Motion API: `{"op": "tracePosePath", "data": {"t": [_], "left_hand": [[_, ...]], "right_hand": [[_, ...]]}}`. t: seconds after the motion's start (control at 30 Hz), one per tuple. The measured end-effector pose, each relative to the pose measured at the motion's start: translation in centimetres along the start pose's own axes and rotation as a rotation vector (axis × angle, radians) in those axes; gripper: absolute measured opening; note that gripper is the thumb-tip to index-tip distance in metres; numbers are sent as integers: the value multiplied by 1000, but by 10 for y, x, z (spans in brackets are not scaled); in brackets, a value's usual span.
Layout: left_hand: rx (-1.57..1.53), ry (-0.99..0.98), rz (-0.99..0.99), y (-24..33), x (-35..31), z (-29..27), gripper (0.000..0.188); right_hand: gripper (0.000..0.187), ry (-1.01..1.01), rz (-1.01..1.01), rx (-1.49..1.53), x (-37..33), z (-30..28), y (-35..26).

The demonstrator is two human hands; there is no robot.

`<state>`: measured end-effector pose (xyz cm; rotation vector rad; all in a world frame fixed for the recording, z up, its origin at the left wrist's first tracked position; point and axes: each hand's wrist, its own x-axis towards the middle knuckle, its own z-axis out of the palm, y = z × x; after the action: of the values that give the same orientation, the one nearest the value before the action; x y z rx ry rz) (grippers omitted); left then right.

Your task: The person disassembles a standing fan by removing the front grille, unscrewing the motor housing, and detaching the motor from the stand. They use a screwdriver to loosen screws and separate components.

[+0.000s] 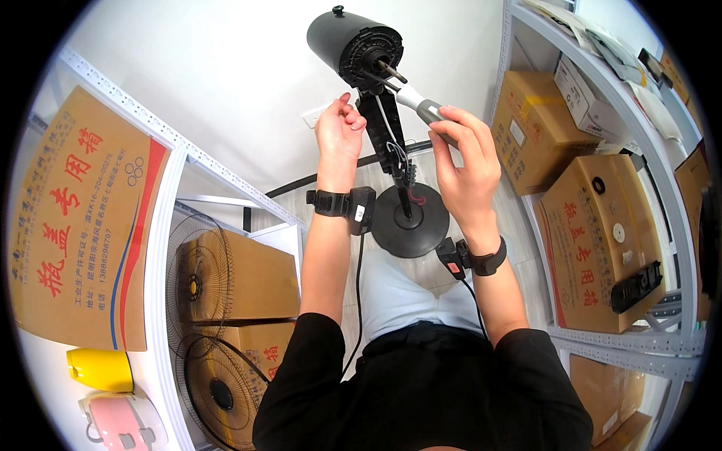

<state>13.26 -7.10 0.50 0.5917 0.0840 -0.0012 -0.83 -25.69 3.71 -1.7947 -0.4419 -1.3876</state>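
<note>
In front of me stands a partly dismantled black floor fan, its motor housing [338, 41] at the top with the bare metal shaft [392, 72] sticking out. My right hand [470, 165] is closed around the handle of a screwdriver [429, 110] with a white and grey grip. The screwdriver's blade points up and left to the lower front of the housing; whether its tip touches a screw cannot be made out. Beside the fan's open neck [385, 131], my left hand [340, 135] has its fingers curled in; anything in them is hidden. Loose wires [398, 152] show on the neck.
The round fan base [410, 222] rests on the floor by my legs. Wire fan grilles [203, 278] lean against cardboard boxes [252, 278] on the left. On the right, a shelf [538, 233] holds boxes and a black plastic part [636, 287]. A yellow container [101, 370] sits lower left.
</note>
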Motion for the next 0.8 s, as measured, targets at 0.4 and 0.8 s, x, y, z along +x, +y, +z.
{"op": "tracePosePath", "data": {"t": [0.4, 0.8], "left_hand": [[574, -109, 647, 20, -21, 56, 41], [1055, -114, 766, 14, -3, 55, 48]], "right_hand": [[23, -2, 66, 3, 1, 3, -2], [30, -119, 623, -9, 8, -4, -16]]}}
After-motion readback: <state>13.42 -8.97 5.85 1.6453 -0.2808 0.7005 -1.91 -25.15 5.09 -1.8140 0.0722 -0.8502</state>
